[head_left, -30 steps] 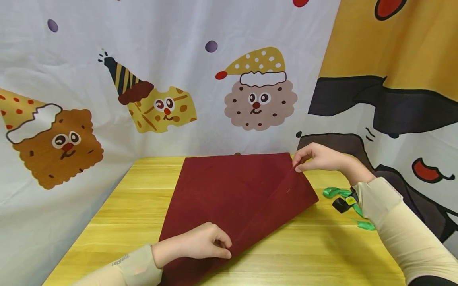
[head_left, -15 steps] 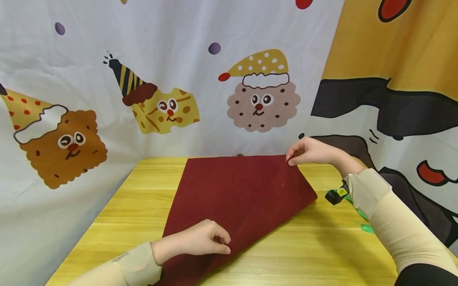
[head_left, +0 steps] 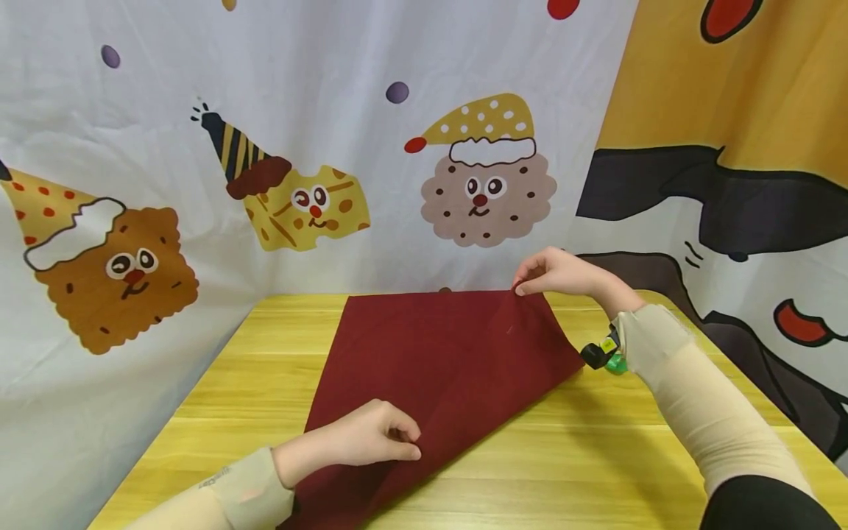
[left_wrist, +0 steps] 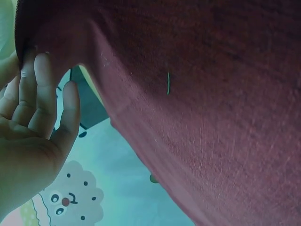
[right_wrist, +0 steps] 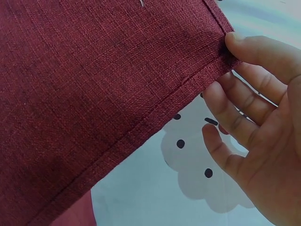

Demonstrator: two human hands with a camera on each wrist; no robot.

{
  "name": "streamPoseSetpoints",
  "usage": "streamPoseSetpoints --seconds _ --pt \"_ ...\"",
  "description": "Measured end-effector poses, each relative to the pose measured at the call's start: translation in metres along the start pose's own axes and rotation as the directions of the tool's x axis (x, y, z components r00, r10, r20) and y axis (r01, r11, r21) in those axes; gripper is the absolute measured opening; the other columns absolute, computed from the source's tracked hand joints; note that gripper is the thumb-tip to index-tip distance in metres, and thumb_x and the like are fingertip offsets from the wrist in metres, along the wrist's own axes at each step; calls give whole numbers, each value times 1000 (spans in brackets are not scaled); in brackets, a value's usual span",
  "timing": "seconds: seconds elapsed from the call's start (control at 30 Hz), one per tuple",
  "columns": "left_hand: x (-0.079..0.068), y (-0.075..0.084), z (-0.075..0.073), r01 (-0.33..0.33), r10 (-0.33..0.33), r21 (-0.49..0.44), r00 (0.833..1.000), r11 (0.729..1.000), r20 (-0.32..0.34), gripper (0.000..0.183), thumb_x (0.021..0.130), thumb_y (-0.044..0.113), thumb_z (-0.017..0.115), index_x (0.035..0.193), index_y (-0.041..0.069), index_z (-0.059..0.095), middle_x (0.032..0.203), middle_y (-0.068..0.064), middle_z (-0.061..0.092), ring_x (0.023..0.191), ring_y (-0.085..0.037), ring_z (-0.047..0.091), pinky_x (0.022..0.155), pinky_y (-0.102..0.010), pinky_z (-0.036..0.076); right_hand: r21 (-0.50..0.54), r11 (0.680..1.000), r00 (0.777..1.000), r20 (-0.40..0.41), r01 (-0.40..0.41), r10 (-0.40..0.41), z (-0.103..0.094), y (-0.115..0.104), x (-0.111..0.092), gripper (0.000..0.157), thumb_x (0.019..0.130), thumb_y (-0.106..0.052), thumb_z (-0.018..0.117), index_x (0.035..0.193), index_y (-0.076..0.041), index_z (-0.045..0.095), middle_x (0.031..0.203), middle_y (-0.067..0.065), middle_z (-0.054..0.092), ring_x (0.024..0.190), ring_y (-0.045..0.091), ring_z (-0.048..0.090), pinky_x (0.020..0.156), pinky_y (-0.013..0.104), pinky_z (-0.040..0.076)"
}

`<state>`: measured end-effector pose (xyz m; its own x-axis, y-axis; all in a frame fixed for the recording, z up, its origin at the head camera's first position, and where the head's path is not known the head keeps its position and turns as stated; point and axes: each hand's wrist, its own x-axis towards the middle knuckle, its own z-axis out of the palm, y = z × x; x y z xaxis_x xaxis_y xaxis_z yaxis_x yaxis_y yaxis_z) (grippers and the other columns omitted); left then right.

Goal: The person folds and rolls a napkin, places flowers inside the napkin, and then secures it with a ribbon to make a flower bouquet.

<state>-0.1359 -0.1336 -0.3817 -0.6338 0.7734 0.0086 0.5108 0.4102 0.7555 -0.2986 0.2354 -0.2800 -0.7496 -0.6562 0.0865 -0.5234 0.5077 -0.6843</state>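
Observation:
A dark red woven cloth (head_left: 404, 346) with a stitched hem lies across the table, its right side lifted and folded over toward the left. My right hand (head_left: 559, 274) pinches one corner of it at the far edge; in the right wrist view the thumb and index finger grip the hemmed corner, the other fingers spread loosely below. My left hand (head_left: 371, 436) is at the near part of the cloth, thumb and index finger pinching its edge. In the left wrist view the raised cloth (left_wrist: 202, 127) hangs beside the left hand (left_wrist: 35, 113), with a short loose thread on it.
The wood-grain table (head_left: 530, 471) stands against a white curtain (head_left: 318, 73) printed with cartoon biscuits and cheese. Beside the right wrist's small black camera (head_left: 598, 353), a bit of green ribbon (head_left: 617, 364) shows, mostly hidden by the sleeve.
My right hand has moved left and slightly up, drawing the cloth's corner farther over. The left hand has shifted a little left. The green ribbon is now mostly covered by the right forearm.

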Motion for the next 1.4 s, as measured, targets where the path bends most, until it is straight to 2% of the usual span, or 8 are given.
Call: streamPoseSetpoints --seconds 0.23,0.47,0.7,1.03,1.2,1.4 --pt "-1 -3 -5 6 -6 0 1000 1000 -27 10 87 16 73 79 14 67 70 18 56 61 4 46 59 -17 43 12 1000 999 -24 25 -25 1 0 12 8 89 -11 70 91 -4 73 83 8 69 74 21 61 68 30 52" --pt "-2 -11 -10 9 -8 17 999 1000 -52 10 87 17 73 79 15 67 69 17 58 63 4 50 61 -18 45 13 999 997 -67 -34 35 2 1 19 13 89 -17 72 93 -5 73 85 7 70 79 22 62 73 32 51" --pt "-6 -12 -18 6 -2 48 996 999 -87 10 87 19 73 79 16 67 71 17 58 65 2 49 62 -19 44 30 996 990 -108 -85 88 5 -2 29 21 88 -23 73 99 -5 74 91 6 71 90 24 62 82 34 50" --pt "-10 -11 -27 10 -4 53 994 999 -109 10 87 18 73 79 16 68 68 17 57 63 2 47 59 -18 42 -9 1000 986 -169 13 -14 7 -9 47 13 90 -10 70 99 -1 72 92 7 69 83 22 60 74 33 49" --pt "-11 -12 -31 44 -37 55 992 998 -119 13 88 17 72 76 19 67 64 16 58 58 2 47 57 -18 41 -10 1000 977 -214 -1 -1 10 -14 56 12 89 -6 69 98 1 73 94 10 68 85 22 59 73 32 47" --pt "-14 -14 -34 52 -46 41 990 998 -136 13 88 18 72 76 18 68 64 13 59 57 1 48 56 -19 41 16 999 969 -244 -31 34 13 -16 63 15 88 -16 73 99 -5 74 94 4 70 88 20 59 76 32 46"
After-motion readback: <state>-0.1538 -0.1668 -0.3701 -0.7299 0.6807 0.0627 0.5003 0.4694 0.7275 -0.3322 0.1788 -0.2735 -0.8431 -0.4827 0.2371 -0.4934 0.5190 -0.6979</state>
